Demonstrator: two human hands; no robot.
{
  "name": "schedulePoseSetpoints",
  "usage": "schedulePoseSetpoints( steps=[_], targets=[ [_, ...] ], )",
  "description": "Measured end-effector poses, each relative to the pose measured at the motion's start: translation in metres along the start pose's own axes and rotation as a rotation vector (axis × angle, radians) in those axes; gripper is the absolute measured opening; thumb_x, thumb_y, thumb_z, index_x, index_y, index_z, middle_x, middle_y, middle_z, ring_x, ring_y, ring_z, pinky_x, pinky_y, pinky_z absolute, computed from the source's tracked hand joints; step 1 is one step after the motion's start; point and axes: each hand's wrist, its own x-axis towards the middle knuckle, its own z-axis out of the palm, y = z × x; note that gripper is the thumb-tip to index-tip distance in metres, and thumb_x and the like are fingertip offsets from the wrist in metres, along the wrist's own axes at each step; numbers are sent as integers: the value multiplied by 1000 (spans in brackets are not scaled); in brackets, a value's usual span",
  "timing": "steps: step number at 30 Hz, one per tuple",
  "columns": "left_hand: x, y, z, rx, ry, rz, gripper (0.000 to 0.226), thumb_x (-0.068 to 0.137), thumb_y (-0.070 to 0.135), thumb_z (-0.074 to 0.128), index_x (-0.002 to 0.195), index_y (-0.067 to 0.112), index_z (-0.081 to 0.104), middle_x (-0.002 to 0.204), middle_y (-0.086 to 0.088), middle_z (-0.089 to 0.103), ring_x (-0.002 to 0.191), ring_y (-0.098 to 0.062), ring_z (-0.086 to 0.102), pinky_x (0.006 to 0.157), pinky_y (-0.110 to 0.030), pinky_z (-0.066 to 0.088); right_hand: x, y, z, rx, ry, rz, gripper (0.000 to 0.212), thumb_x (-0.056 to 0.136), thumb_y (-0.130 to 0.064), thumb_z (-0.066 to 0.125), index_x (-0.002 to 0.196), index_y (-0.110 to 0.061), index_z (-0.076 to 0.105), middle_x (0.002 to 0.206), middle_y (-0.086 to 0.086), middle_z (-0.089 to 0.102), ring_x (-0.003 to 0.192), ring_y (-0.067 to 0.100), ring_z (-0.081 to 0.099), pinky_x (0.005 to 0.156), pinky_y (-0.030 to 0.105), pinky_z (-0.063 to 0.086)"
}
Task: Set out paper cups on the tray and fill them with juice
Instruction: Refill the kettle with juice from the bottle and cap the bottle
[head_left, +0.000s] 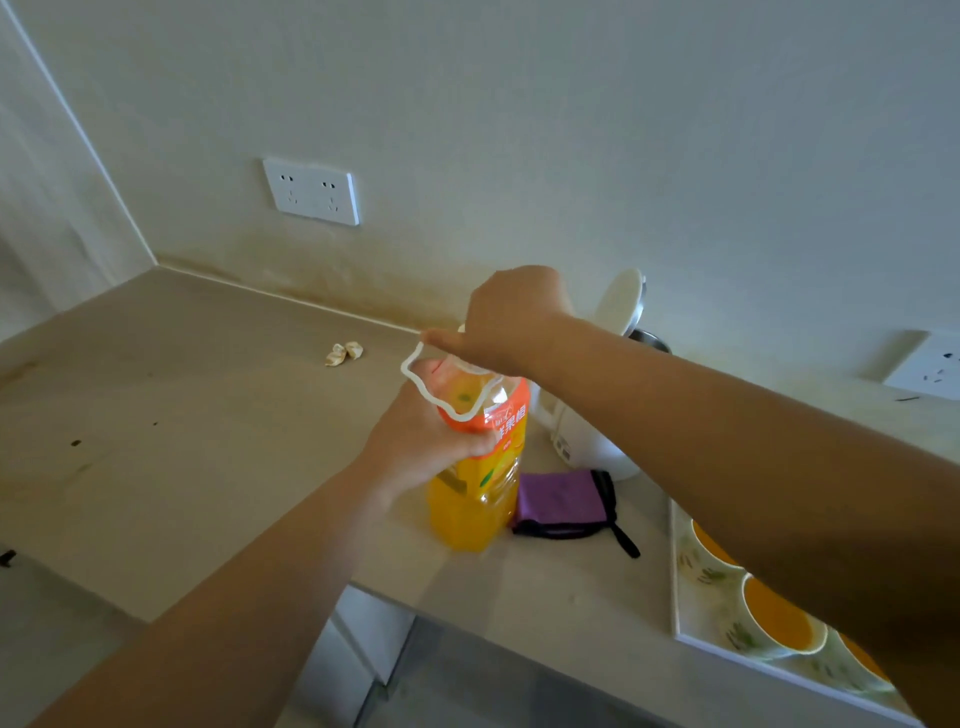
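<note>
On the counter stands a bottle (480, 499) of orange juice, gripped round its shoulder by the left hand (421, 441). Directly above that grip, the right hand (511, 317) clenches over the bottle's top, hiding the cap. Just right of the grip lie a purple cloth (561, 501) and a white kettle (587, 441). Farther right, a tray (675, 571) holds cups (779, 621) with juice in them.

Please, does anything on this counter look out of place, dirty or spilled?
A small crumpled scrap lies alone on the counter near the wall, like litter. Yellowish stains run along the wall's base. No spilled juice shows around the bottle or tray.
</note>
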Motion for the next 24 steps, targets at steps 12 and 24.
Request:
schedulePoseSetpoints(
  steps=[12, 24],
  targets=[
    [-2, 5, -1, 27, -27, -24, 82, 55, 29, 86, 123, 29, 41, 118, 10, 57, 110, -12, 56, 88, -31, 50, -7, 31, 5, 300, -141, -373, 40, 98, -43, 41, 121, -10, 47, 105, 3, 51, 91, 15, 40, 75, 23, 29],
    [-7, 4, 4, 51, 19, -34, 88, 50, 45, 80, 127, 32, 41, 118, 13, 56, 108, -8, 56, 85, -28, 52, -5, 3, -5, 61, -67, 16, 63, 93, -62, 29, 55, -13, 39, 58, -1, 35, 51, 12, 33, 47, 24, 23]
  ],
)
